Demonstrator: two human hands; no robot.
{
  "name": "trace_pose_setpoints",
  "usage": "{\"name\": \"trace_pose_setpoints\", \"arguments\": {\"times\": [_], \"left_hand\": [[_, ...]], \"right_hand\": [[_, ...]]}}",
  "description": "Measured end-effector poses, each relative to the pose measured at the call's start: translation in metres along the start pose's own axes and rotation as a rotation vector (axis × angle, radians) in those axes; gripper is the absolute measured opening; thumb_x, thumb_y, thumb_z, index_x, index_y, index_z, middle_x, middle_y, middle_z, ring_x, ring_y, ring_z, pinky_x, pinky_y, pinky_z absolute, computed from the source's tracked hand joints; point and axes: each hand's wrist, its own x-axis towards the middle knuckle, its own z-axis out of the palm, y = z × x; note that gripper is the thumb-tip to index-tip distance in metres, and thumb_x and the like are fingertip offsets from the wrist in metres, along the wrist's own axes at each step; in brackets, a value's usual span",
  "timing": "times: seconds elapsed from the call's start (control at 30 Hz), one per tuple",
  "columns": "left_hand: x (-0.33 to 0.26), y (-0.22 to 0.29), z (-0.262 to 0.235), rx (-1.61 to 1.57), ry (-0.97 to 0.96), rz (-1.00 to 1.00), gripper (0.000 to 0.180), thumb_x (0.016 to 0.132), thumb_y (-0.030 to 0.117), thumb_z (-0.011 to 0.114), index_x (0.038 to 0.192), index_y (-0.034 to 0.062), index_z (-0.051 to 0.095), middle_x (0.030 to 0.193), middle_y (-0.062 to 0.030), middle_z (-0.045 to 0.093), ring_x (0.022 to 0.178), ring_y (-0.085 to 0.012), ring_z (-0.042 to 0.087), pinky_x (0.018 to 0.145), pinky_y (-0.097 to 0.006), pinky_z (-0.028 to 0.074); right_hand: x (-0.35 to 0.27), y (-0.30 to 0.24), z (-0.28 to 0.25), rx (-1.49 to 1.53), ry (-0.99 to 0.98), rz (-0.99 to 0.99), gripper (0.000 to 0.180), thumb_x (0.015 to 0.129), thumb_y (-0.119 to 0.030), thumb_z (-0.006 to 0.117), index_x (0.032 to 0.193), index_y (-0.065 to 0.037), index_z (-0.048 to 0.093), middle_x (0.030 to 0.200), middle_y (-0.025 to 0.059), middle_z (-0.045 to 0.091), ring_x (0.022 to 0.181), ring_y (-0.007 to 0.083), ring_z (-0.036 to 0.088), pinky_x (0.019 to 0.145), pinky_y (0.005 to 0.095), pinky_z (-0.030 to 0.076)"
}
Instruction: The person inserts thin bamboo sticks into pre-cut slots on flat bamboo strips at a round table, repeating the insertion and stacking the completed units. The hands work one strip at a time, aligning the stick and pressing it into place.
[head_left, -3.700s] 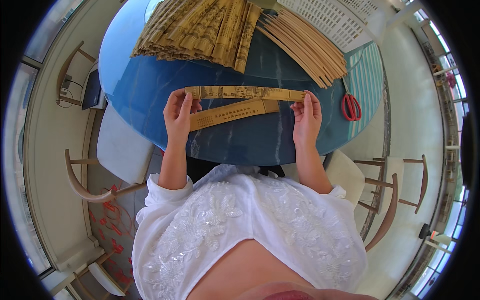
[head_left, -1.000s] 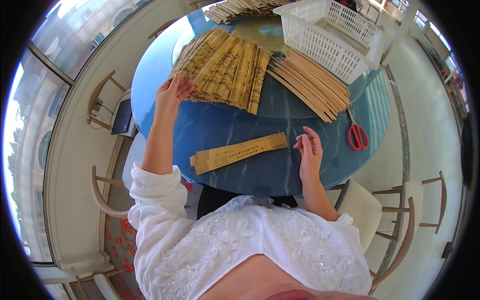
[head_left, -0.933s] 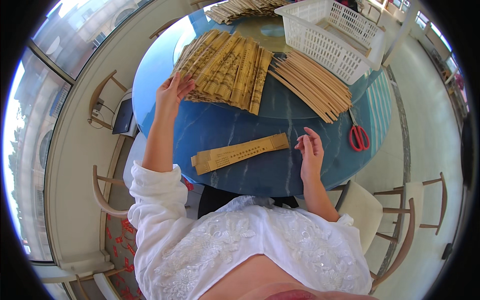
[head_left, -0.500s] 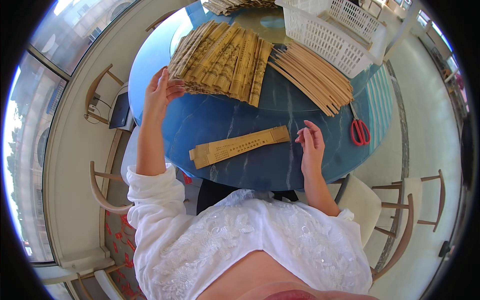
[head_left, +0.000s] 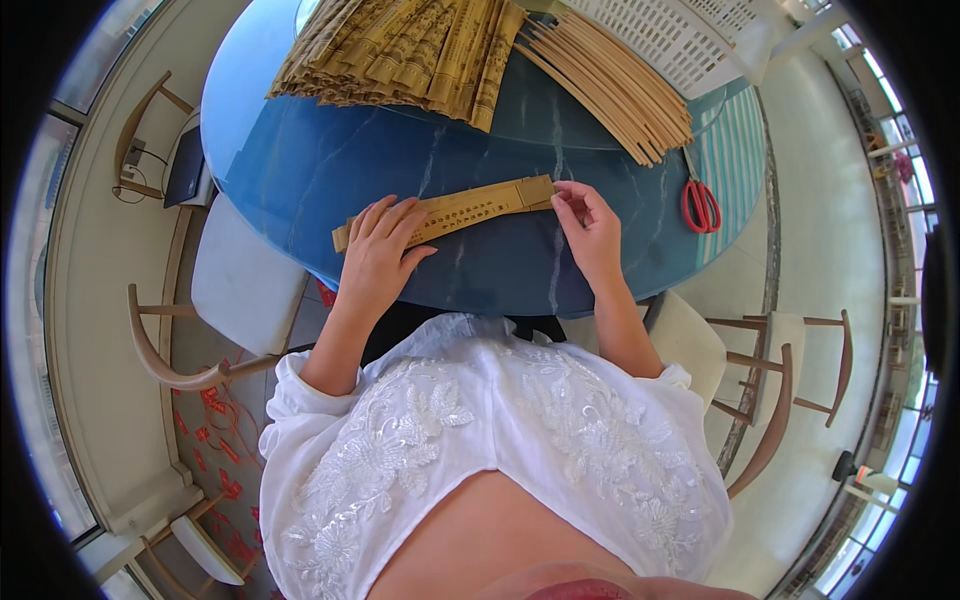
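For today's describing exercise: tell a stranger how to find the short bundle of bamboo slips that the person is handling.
Start at the round blue table. Near its front edge lies the short bundle of bamboo slips, with the left hand flat on one end and the right hand pinching the other. Unlike the big heap of slips and the loose sticks farther back, it lies alone.

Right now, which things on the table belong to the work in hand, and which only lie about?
In hand:
left hand, flat on the bamboo slip strip
right hand, pinching its end

Lying about:
bamboo scroll pile
loose bamboo sticks
red scissors
white basket
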Motion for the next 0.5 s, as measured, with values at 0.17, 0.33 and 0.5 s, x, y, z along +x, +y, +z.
{"name": "trace_pose_setpoints", "arguments": {"times": [0.17,0.33,0.5], "left_hand": [[-0.006,-0.012,0.001,-0.038,-0.001,-0.034,0.043,0.081,0.022,0.073,0.12,0.0067,0.063,0.127,-0.0087,0.061,0.122,-0.0313,0.052,0.104,-0.044,0.04],[0.001,-0.016,-0.006,-0.094,-0.069,-0.099,0.036,0.082,0.019,0.072,0.116,0.0052,0.067,0.124,-0.0094,0.064,0.12,-0.0294,0.055,0.101,-0.042,0.043],[0.002,-0.029,-0.003,-0.139,-0.046,-0.059,0.03,0.083,0.019,0.071,0.11,0.0056,0.069,0.117,-0.0075,0.067,0.114,-0.0272,0.059,0.098,-0.04,0.046]], "right_hand": [[0.01,-0.028,-0.012,-0.524,-0.146,-0.292,0.043,0.08,-0.014,0.075,0.121,-0.009,0.063,0.119,0.0047,0.063,0.109,0.0221,0.056,0.092,0.0333,0.048],[0.026,-0.025,-0.016,-0.57,-0.353,-0.398,0.051,0.078,-0.019,0.077,0.126,-0.012,0.061,0.13,0.0047,0.059,0.126,0.0282,0.048,0.107,0.0405,0.037],[0.035,-0.015,-0.013,-0.582,-0.423,-0.384,0.044,0.079,-0.018,0.076,0.121,-0.01,0.064,0.123,0.0051,0.064,0.124,0.0281,0.05,0.106,0.0408,0.037]]}}
